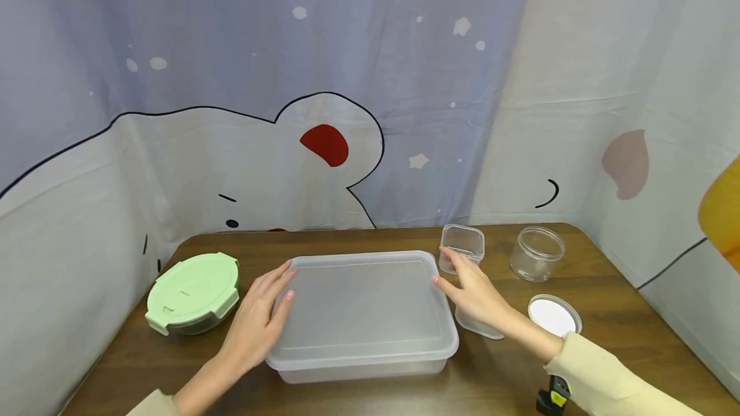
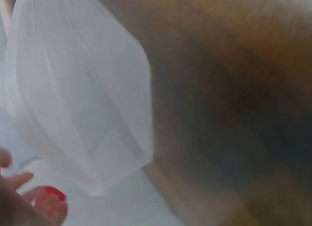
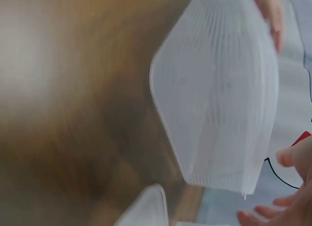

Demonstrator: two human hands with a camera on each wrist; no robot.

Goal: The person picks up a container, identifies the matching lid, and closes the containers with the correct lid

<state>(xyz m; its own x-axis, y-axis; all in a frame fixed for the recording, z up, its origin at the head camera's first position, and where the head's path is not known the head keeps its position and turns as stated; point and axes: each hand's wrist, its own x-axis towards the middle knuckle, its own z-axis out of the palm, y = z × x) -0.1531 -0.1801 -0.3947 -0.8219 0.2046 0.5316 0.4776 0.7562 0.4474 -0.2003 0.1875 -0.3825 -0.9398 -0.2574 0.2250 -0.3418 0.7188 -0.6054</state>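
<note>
A large rectangular box (image 1: 361, 368) of clear plastic, topped with a translucent lid (image 1: 361, 310), stands in the middle of the wooden table. At its left edge is my left hand (image 1: 254, 323), its fingers spread and fairly straight. My right hand (image 1: 475, 291) is beside the lid's right edge, fingers extended, partly covering a small square clear container (image 1: 462, 239) in the head view. In the right wrist view a gap shows between the right fingers (image 3: 292, 155) and the box (image 3: 219, 89). The left wrist view is blurred; the left fingers (image 2: 48, 206) appear apart from the box (image 2: 83, 89).
On the left sits a round container with a green clip lid (image 1: 193, 291). A round clear jar (image 1: 536, 254) stands at the back right, with a white-centred round lid (image 1: 554, 315) nearer. A small clear lid (image 1: 480, 325) lies under the right forearm. Curtains hang behind the table (image 1: 503, 371).
</note>
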